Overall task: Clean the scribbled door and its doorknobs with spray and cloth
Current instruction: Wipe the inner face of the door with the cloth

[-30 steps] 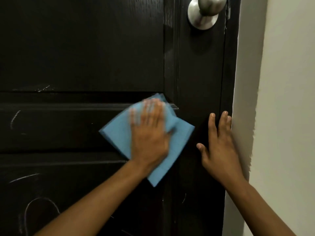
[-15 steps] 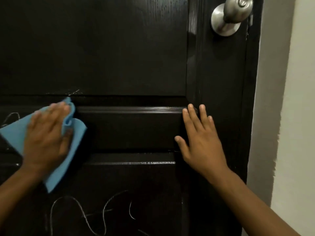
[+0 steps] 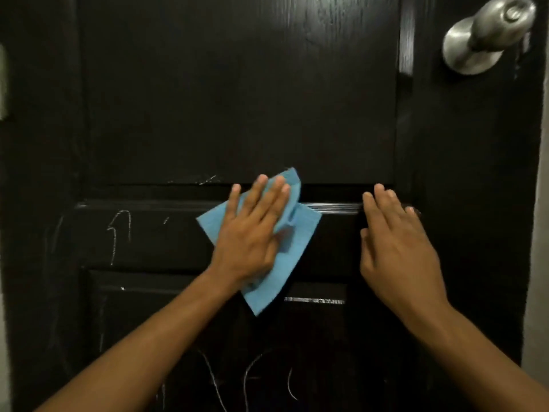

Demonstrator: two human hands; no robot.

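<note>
Blue cloth point(image 3: 292, 251): flat on the black door point(image 3: 237, 99), well below-left of the doorknob point(image 3: 487, 34).
Left hand point(image 3: 252, 233): fingers straight, pressing the cloth.
Right hand point(image 3: 398, 242): flat, fingers relaxed, below the doorknob.
Scribbles point(image 3: 118, 233): left of the cloth.

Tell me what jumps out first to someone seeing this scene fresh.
The blue cloth at the centre of the dark door, pressed flat by the left hand. Then the silver doorknob at the upper right, and white scribbles at the left and along the bottom.
</note>
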